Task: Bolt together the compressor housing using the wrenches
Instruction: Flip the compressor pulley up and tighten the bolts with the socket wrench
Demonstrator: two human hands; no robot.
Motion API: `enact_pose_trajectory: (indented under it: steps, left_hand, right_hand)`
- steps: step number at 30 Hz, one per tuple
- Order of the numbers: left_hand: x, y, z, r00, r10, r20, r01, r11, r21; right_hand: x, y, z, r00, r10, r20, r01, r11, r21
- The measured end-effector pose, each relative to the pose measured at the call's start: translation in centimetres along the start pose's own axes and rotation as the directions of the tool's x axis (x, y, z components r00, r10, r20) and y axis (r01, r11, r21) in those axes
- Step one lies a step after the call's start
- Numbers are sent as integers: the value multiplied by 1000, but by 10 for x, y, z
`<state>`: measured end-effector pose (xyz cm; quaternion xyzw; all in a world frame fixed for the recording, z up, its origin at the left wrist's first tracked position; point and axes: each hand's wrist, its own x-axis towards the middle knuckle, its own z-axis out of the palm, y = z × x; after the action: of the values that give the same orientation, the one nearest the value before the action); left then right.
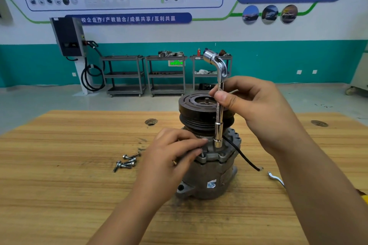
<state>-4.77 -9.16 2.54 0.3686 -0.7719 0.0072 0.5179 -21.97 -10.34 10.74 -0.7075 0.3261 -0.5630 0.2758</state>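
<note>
A grey compressor housing (211,173) stands upright on the wooden table (59,185), its black pulley (196,109) on top. A chrome L-shaped socket wrench (219,125) stands vertical with its socket down on the housing's top flange. My right hand (256,111) pinches the wrench shaft between thumb and fingers. My left hand (175,151) rests on the left of the housing, its fingers curled against the flange beside the socket. Whether they hold a bolt is hidden. Several loose bolts (127,162) lie on the table to the left.
A black cable (245,157) runs from the housing to the right. A second metal wrench (275,179) lies on the table by my right forearm. Two round holes (151,121) sit in the tabletop. Grey carts (165,74) and a charger stand far behind.
</note>
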Motion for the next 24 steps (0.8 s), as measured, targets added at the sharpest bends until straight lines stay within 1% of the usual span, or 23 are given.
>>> enact_pose_trajectory:
  steps: [4, 5, 6, 9, 11, 14, 16, 19, 24]
  left_hand:
    - [-2, 1, 8, 997, 76, 18, -77, 996, 55]
    - [-3, 2, 9, 997, 72, 21, -73, 996, 55]
    - [-3, 3, 8, 999, 39, 22, -40, 998, 39]
    - [-5, 7, 8, 988, -154, 25, 156, 986, -59]
    - [-7, 8, 10, 973, -228, 22, 230, 968, -105]
    - [-8, 9, 13, 964, -262, 38, 264, 958, -111]
    - [-9, 8, 14, 961, -274, 34, 276, 954, -117]
    - [-9, 9, 15, 956, -292, 23, 293, 948, -129]
    - [-9, 10, 16, 950, -312, 28, 313, 939, -143]
  right_hand:
    - [1, 2, 0, 1000, -9, 14, 9, 1000, 17]
    - [1, 2, 0, 1000, -10, 15, 10, 1000, 17]
    - [1, 2, 0, 1000, -15, 15, 15, 1000, 14]
    - [1, 1, 0, 1000, -27, -9, 27, 999, 37]
    - [1, 1, 0, 998, -40, -43, 43, 997, 68]
    - [0, -1, 2, 994, -81, -69, 90, 988, 126]
    - [-1, -3, 3, 993, -106, -50, 112, 982, 152]
    - [-2, -3, 8, 994, -108, -8, 108, 983, 149]
    - [-3, 0, 15, 995, -97, 20, 93, 986, 135]
